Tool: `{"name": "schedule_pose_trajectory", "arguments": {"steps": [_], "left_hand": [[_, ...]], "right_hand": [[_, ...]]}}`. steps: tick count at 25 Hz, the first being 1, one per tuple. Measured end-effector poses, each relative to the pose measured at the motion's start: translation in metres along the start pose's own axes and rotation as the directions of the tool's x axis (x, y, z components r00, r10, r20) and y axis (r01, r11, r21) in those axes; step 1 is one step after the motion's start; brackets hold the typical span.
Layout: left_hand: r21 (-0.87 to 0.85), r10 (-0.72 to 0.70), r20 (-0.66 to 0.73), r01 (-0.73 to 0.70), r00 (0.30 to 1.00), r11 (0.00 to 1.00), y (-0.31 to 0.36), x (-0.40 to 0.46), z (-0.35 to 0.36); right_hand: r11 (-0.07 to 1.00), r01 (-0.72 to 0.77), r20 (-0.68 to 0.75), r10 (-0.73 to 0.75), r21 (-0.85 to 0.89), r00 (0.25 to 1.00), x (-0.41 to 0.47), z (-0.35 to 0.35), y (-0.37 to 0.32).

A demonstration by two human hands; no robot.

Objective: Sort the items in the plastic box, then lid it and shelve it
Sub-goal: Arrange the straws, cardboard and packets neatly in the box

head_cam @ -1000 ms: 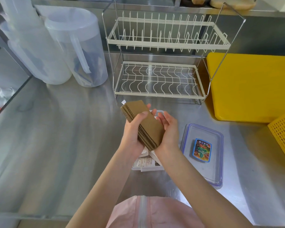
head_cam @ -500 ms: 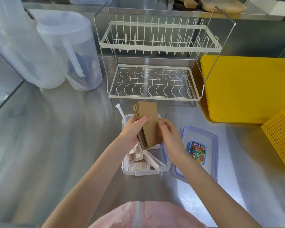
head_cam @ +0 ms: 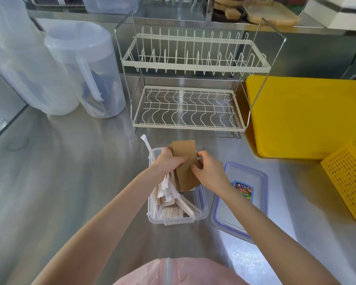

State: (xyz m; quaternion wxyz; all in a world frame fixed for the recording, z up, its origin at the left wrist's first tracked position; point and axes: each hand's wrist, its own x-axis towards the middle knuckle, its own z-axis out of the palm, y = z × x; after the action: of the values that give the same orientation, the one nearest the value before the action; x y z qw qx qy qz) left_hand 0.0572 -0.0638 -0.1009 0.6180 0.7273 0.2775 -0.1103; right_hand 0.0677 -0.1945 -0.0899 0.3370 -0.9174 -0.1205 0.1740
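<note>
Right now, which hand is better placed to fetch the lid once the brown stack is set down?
Right hand: the lid lies just beside its wrist, right of the plastic box. The left hand would have to cross over.

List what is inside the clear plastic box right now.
The plastic box holds paper-wrapped straws, paper packets and a brown cardboard stack gripped by the left hand and right hand. Contents beneath the stack and hands are covered.
</note>
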Motion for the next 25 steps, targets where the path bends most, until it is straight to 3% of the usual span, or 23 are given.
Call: {"name": "schedule_pose_trajectory", "arguments": {"steps": [5,13,17,22,25], "left_hand": [[0.069,-0.074,-0.043,0.077,0.996,0.995,-0.008,0.007,0.004],[0.064,-0.078,-0.069,0.083,0.995,0.994,-0.012,0.008,0.002],[0.072,-0.079,-0.087,0.085,0.993,0.994,-0.016,0.01,0.0],[0.123,-0.081,-0.107,0.094,0.991,0.988,-0.019,0.008,0.002],[0.155,-0.041,-0.076,0.052,0.996,0.986,-0.019,0.01,0.002]], "right_hand": [[0.987,0.023,0.062,-0.013,-0.162,0.998,0.003,0.001,0.002],[0.962,0.139,0.123,-0.112,-0.237,0.986,0.002,-0.003,0.005],[0.934,0.231,0.228,-0.17,-0.272,0.959,-0.006,-0.001,0.007],[0.809,0.311,0.269,-0.196,-0.499,0.943,-0.011,0.01,0.014],[0.794,0.304,0.224,-0.215,-0.526,0.951,-0.01,0.012,0.017]]}}
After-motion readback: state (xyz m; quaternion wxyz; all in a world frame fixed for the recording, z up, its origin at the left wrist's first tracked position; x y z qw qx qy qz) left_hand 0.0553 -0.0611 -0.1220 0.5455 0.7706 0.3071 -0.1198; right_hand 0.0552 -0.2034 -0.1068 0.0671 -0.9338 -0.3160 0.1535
